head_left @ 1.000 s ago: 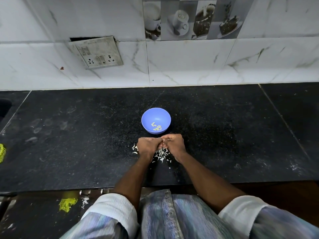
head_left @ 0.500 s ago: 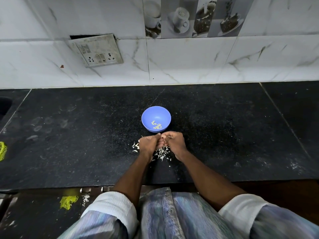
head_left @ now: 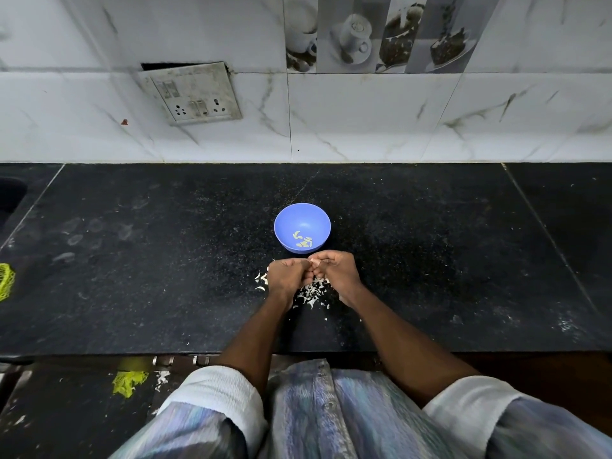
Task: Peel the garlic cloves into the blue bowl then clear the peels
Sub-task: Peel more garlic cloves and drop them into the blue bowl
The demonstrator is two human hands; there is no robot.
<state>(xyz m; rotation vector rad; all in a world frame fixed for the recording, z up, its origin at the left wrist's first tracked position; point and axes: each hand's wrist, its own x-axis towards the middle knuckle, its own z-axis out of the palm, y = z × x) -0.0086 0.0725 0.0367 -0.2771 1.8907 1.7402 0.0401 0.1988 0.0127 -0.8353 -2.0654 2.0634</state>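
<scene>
Whatever the curled fingers (head_left: pixel 313 265) pinch is too small to tell.

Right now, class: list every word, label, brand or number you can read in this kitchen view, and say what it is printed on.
None can be read.
Switchboard: marks too blurred to read.
Picture tiles: cups and desserts only, no text.
Blue bowl: plain, no label.

We see the blue bowl (head_left: pixel 302 227) upright mid-tabletop, a few pale peeled garlic cloves (head_left: pixel 303 240) inside; white peels (head_left: pixel 309 294) lie scattered just nearer the front edge.
</scene>
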